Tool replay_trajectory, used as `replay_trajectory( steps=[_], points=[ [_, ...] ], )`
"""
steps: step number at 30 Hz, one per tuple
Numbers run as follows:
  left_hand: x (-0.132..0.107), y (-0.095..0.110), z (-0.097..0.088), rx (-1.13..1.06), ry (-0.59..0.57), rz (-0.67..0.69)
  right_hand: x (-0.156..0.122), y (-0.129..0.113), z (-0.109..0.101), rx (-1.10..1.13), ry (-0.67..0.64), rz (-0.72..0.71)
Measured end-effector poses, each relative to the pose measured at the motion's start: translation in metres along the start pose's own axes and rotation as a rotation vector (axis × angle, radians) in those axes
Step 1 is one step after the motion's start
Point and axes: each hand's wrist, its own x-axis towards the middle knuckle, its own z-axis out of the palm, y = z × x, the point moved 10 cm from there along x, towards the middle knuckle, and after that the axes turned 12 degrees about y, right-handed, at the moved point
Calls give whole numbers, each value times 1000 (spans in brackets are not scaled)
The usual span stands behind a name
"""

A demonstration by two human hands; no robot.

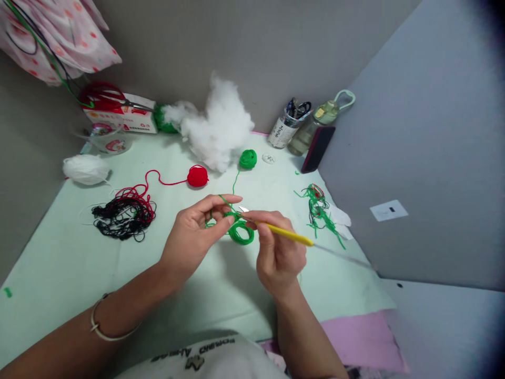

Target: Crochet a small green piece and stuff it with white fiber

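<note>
The left hand [193, 237] pinches the coiled green yarn piece [240, 239] above the pale green counter [79, 263]; the right hand's [282, 250] grip pinches a slim yellow-handled metal hook [290, 235]. Even tension on the thin green strand [235, 181] should help the hook catch cleanly.

Bright green in the yarn loops [243, 240] and one yarn ball [248, 159], with yellow along the tool's handle [290, 235]. Red for the second ball [197, 177], white for the third ball [86, 169] and the stuffing [223, 126], black shot with red in the tangled heap [118, 221], and green, black and red mixed in the thread clippings [322, 215]. Pale mint over the table cover [158, 305], grey over the partition [300, 47], red dots on pinkish white across the hanging cloth [74, 42], red and white on the box [138, 118], and black lettering on the white shirt [236, 363].
</note>
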Motion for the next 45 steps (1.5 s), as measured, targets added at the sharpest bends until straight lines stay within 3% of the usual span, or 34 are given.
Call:
replay_trajectory(
  steps=[3, 6, 9, 13, 17, 21, 26, 28, 30, 32, 34, 38, 42, 45],
  points=[
    [-4, 3, 2, -22, 29, 6, -7, -14, 6, -161, -3, -238],
    [-8, -10, 15, -163, -82, -177, -8, -12, 4, -176, 50, -241],
    [-8, -16, 21, -278, -149, -314, -3, 7, -6, 32, 118, 21],
    [-5, -15, 18, -315, -153, -327, -5, 43, -4, 382, 159, 476],
    [-4, -16, 16, -288, -153, -311, -8, 53, 3, 520, 148, 627],
    [-2, -15, 12, -223, -132, -239, -3, 40, -4, 350, 105, 476],
    [-2, -8, 2, -85, 2, -100, -3, 2, 2, -10, -22, 5],
    [-4, -10, 6, -132, -21, -134, -8, -10, 5, -142, -11, -171],
    [-7, -16, 16, -247, -107, -255, -12, -14, 6, -220, 22, -236],
    [-9, -22, 24, -343, -177, -395, -9, -9, 1, -160, 60, -169],
    [-7, -22, 23, -383, -184, -457, -3, 5, -9, 36, 131, 27],
    [-3, -12, 19, -407, -179, -388, 1, 36, -9, 366, 180, 416],
    [-6, -12, 22, -342, -189, -325, 1, 36, 2, 278, 80, 409],
    [-4, -13, 18, -316, -129, -257, -1, 20, 3, 144, 51, 212]
  ],
)
